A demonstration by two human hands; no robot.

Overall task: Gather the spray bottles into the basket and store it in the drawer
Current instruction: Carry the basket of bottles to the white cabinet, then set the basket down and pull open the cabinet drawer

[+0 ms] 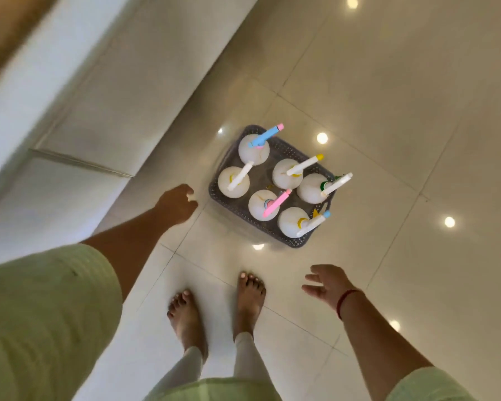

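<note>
On the glossy tiled floor (pixel 373 82), a little beyond the person's bare feet (pixel 214 308), sits a dark grey perforated basket (pixel 272 227), turned at an angle to the tile joints. Six white spray bottles stand upright inside it, in two rows of three, filling it closely. At the far end is a bottle with a blue nozzle (pixel 254 148), pink at its tip. Near it on the left stands a bottle with a white nozzle (pixel 233 182), and to the right one with a yellow-tipped nozzle (pixel 287 174). Further right is a bottle with a green collar (pixel 313 188). Nearer the feet stand a bottle with a pink nozzle (pixel 263 204) and a bottle with a blue-tipped nozzle (pixel 293 222).

Left of the basket, the left hand (pixel 176 204) hangs just beside its left rim without touching it; its grip is narrow, the fingers curled in, holding nothing. To the near right, the right hand (pixel 327 283), a red thread (pixel 344 301) at its wrist, is well apart from the basket, its grip wide, fingers spread and empty. Pale green sleeves (pixel 49 314) cover both upper arms. Along the left runs a white cabinet front (pixel 93 91); whether it has a drawer I cannot tell.
</note>
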